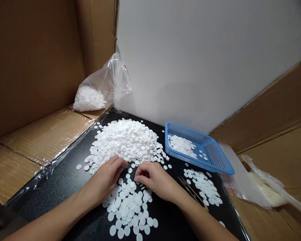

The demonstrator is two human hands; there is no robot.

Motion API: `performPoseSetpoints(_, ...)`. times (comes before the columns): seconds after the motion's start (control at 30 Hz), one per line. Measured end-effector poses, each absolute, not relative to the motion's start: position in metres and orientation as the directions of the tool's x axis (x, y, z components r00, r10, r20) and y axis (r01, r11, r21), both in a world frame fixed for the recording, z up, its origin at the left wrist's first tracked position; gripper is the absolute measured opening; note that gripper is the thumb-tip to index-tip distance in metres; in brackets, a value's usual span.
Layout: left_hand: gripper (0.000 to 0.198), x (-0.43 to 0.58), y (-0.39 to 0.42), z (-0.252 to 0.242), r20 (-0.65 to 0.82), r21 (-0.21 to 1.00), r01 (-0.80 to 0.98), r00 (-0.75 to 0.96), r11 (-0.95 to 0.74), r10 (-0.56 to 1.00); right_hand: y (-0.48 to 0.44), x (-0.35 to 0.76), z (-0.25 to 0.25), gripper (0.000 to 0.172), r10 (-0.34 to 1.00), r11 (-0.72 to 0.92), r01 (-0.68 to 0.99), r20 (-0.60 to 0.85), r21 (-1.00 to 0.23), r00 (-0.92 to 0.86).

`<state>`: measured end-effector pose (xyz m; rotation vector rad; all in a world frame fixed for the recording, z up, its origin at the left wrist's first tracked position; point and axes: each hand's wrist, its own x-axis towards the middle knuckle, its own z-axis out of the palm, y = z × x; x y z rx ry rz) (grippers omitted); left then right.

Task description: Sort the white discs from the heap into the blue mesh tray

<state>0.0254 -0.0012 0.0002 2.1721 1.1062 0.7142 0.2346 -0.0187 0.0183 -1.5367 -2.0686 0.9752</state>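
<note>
A large heap of small white discs [125, 137] lies on the black tabletop [65, 187]. My left hand [109, 174] is at the heap's near edge, its fingers curled downward and their tips partly hidden. Close by on the right, my right hand [153, 177] has thumb and fingers bent together above a few discs; whatever is between them cannot be made out. Below and between both hands spreads a looser, flatter group of white discs [127, 207].
A blue plastic basket [202, 164] at the right holds more discs. Near my right forearm are tweezers [190, 190] and another disc group [207, 187]. A clear bag [90, 97] of white pieces sits back left; another bag [268, 190] lies right. Cardboard walls surround the table.
</note>
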Motion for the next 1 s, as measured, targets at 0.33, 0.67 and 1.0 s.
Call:
performPoseSetpoints(0.33, 0.022, 0.021, -0.002, 0.003, 0.104, 0.785, 0.495, 0.485, -0.371, 0.868, -0.014, 0.224, -0.002, 0.012, 0.879, 0.456, 0.673, 0.177, -0.582, -0.443)
performPoseSetpoints(0.67, 0.021, 0.021, -0.004, 0.001, 0.1, 0.776, 0.489, 0.527, -0.398, 0.844, -0.013, 0.233, 0.016, 0.019, 0.925, -0.22, 0.578, -0.357, -0.786, -0.134)
performPoseSetpoints(1.0, 0.015, 0.029, 0.0, 0.002, 0.062, 0.652, 0.574, 0.61, -0.495, 0.79, -0.009, 0.228, 0.002, 0.022, 0.922, 0.335, 0.698, 0.067, -0.634, -0.381)
